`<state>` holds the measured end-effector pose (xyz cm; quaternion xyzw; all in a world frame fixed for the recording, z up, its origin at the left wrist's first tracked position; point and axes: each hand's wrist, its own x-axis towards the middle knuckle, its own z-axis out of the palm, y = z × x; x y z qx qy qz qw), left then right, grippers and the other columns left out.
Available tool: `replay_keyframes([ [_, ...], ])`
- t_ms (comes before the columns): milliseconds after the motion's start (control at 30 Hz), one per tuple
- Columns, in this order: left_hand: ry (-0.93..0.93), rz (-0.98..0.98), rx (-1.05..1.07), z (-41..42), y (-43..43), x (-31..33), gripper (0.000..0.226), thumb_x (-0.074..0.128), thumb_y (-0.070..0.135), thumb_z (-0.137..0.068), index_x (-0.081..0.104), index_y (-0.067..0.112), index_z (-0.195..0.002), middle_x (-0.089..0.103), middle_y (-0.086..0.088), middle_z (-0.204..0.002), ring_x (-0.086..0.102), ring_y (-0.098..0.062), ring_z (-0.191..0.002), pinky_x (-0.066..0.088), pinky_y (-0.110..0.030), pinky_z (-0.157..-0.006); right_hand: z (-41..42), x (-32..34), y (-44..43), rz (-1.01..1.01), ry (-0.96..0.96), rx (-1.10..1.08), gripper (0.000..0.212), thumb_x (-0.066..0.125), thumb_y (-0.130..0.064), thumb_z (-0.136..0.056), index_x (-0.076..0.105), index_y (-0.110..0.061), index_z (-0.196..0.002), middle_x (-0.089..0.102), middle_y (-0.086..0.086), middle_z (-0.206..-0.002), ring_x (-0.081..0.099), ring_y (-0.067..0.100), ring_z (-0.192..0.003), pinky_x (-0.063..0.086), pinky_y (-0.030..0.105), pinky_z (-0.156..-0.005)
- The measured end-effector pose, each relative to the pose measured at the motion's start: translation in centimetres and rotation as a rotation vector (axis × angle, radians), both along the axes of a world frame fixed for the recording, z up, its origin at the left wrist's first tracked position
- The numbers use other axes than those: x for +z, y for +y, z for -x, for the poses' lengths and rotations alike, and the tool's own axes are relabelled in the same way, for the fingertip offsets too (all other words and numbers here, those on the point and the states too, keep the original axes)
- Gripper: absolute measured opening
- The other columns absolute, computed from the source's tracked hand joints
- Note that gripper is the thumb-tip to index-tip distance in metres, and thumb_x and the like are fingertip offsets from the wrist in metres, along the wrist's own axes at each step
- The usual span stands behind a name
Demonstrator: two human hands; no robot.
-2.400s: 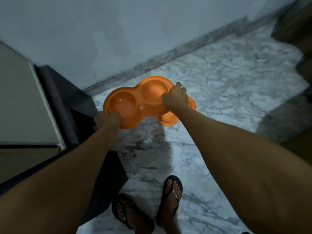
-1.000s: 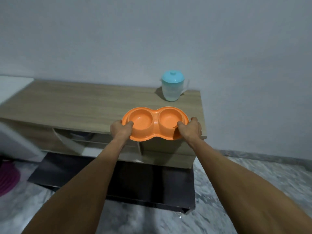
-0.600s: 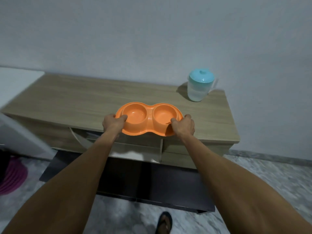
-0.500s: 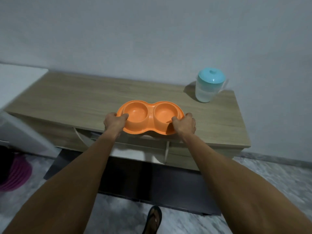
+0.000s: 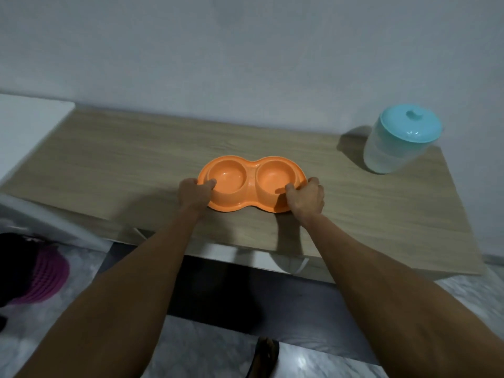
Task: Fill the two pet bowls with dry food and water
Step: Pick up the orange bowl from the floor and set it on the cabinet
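An orange double pet bowl point(image 5: 249, 190) rests on the wooden cabinet top point(image 5: 122, 165), both wells dry with nothing in them. My left hand point(image 5: 193, 196) grips its left end, thumb hooked over the rim into the left well. My right hand point(image 5: 306, 199) grips the right end the same way, thumb inside the right well. A clear plastic jug with a turquoise lid point(image 5: 398, 141) stands upright at the cabinet's back right, well apart from the bowl. No dry food is in view.
A grey wall runs behind the cabinet. A white surface point(image 5: 24, 118) adjoins the cabinet on the left. A purple ribbed object point(image 5: 46, 276) lies on the marble floor at lower left. My sandalled foot point(image 5: 266, 357) stands before the dark lower shelf point(image 5: 231, 290).
The bowl was lifted from the floor, carried to the cabinet and moved forward over its top; it now sits flat on the wood, both hands still holding its ends.
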<state>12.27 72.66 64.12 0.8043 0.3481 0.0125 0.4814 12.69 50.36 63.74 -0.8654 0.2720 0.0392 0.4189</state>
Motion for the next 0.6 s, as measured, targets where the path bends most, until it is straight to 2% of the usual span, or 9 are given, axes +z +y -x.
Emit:
replay_keyframes([
  [67, -0.003, 0.049, -0.017, -0.6, 0.6, -0.4, 0.032, 0.074, 0.034, -0.077, 0.058, 0.008, -0.069, 0.062, -0.012, -0.087, 0.065, -0.034, -0.089, 0.056, -0.048, -0.083, -0.6, -0.3, 0.4, 0.015, -0.006, -0.001, 0.058, 0.064, -0.034, -0.088, 0.044, -0.002, -0.132, 0.05, 0.019, -0.133, 0.053, 0.039, -0.119, 0.043, 0.043, -0.096],
  [133, 0.014, 0.044, -0.032, -1.3, 1.4, -1.5, 0.055, 0.073, 0.047, -0.067, 0.067, 0.001, -0.094, 0.068, -0.016, -0.1, 0.067, -0.035, -0.096, 0.056, -0.051, -0.084, -1.0, -0.6, 0.8, 0.028, -0.014, -0.011, 0.058, 0.064, -0.034, -0.088, 0.045, -0.002, -0.131, 0.051, 0.019, -0.132, 0.053, 0.039, -0.118, 0.043, 0.044, -0.095],
  [167, 0.018, 0.043, -0.049, -1.6, 1.8, -2.0, 0.058, 0.072, 0.05, -0.066, 0.067, 0.002, -0.097, 0.068, -0.017, -0.106, 0.066, -0.035, -0.099, 0.056, -0.051, -0.086, -1.1, -0.7, 1.0, 0.033, -0.014, -0.02, 0.058, 0.064, -0.034, -0.087, 0.045, -0.002, -0.131, 0.051, 0.019, -0.132, 0.054, 0.039, -0.118, 0.044, 0.044, -0.096],
  [233, 0.015, 0.024, -0.067, -1.8, 2.1, -2.2, 0.034, 0.073, 0.044, -0.073, 0.061, 0.013, -0.074, 0.067, -0.015, -0.096, 0.067, -0.035, -0.094, 0.056, -0.05, -0.084, -1.2, -0.9, 1.3, 0.041, -0.012, -0.04, 0.057, 0.065, -0.035, -0.087, 0.046, -0.002, -0.13, 0.052, 0.019, -0.131, 0.054, 0.039, -0.119, 0.044, 0.045, -0.096],
  [300, 0.007, -0.012, -0.076, -1.6, 1.9, -1.8, 0.038, 0.073, 0.042, -0.076, 0.051, 0.015, -0.06, 0.063, -0.012, -0.075, 0.066, -0.034, -0.077, 0.056, -0.046, -0.075, -1.1, -0.9, 1.7, 0.044, -0.007, -0.062, 0.056, 0.064, -0.035, -0.088, 0.046, -0.002, -0.13, 0.053, 0.019, -0.13, 0.054, 0.039, -0.119, 0.045, 0.047, -0.096],
  [400, -0.008, -0.046, -0.091, -1.3, 2.0, -1.5, 0.046, 0.072, 0.039, -0.079, 0.046, 0.013, -0.051, 0.048, -0.005, -0.054, 0.053, -0.028, -0.065, 0.041, -0.033, -0.062, -0.9, -1.0, 2.1, 0.037, -0.002, -0.071, 0.054, 0.062, -0.033, -0.09, 0.046, -0.001, -0.13, 0.055, 0.021, -0.13, 0.053, 0.039, -0.12, 0.046, 0.047, -0.098],
  [467, 0.012, -0.063, -0.136, -1.0, 2.2, -1.3, 0.043, 0.07, 0.044, -0.078, 0.051, 0.012, -0.056, 0.057, -0.01, -0.061, 0.058, -0.03, -0.071, 0.045, -0.032, -0.067, -0.5, -0.7, 2.2, 0.027, 0.006, -0.052, 0.053, 0.059, -0.031, -0.092, 0.044, 0.001, -0.131, 0.055, 0.023, -0.13, 0.053, 0.041, -0.122, 0.045, 0.045, -0.098],
  [533, 0.029, -0.064, -0.188, -0.8, 2.6, -1.3, 0.046, 0.065, 0.057, -0.068, 0.063, 0.011, -0.073, 0.07, -0.016, -0.085, 0.066, -0.033, -0.086, 0.054, -0.039, -0.08, 0.0, -0.4, 2.2, 0.008, 0.022, -0.041, 0.053, 0.057, -0.03, -0.093, 0.043, 0.003, -0.131, 0.055, 0.025, -0.13, 0.054, 0.042, -0.121, 0.047, 0.046, -0.099],
  [600, 0.047, -0.076, -0.245, -0.2, 2.9, -0.8, 0.053, 0.063, 0.06, -0.068, 0.066, 0.013, -0.091, 0.071, -0.013, -0.103, 0.065, -0.034, -0.098, 0.053, -0.043, -0.089, 1.1, 0.0, 2.6, -0.002, 0.035, -0.066, 0.053, 0.055, -0.03, -0.093, 0.043, 0.004, -0.132, 0.054, 0.027, -0.131, 0.054, 0.043, -0.12, 0.047, 0.048, -0.1],
])
